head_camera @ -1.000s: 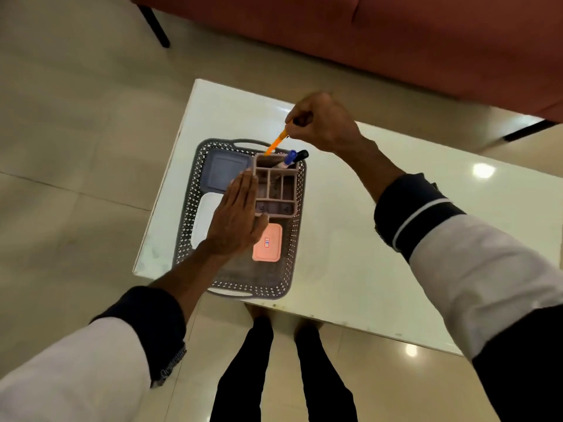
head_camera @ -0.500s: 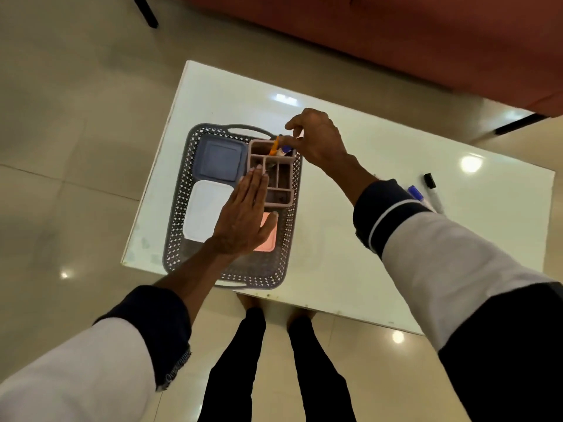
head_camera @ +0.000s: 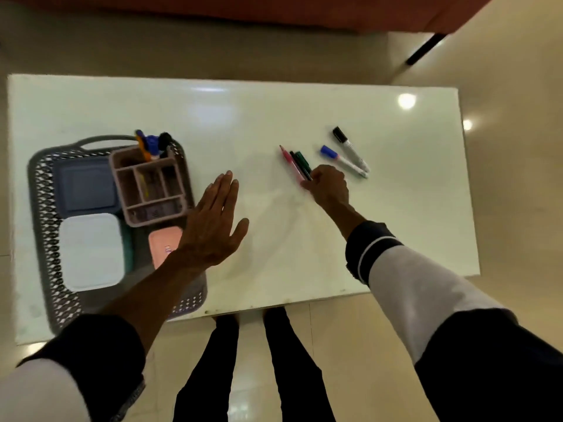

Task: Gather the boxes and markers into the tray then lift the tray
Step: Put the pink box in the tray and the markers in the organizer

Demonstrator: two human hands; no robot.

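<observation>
- Head view: our right hand (head_camera: 327, 185) closes on the pink and green markers (head_camera: 297, 164) on the worktop (head_camera: 274, 117).
- Our left hand (head_camera: 213, 226) hovers flat, empty, beside the tray (head_camera: 45, 190).
- We should pinch both firmly so neither rolls away.

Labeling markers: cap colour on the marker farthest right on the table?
Black cap on the farthest-right marker, white barrel. Head view, the only one.

**One head-worn view, aimed steeply down**

The scene is seen from a single wide-angle camera worn on the head, tilted forward and sharply downward. The white counter (head_camera: 274, 117) is viewed from above at arm's reach, its whole top framed. The floor (head_camera: 518, 147) and the wearer's legs (head_camera: 243, 360) are taken in below.
</observation>
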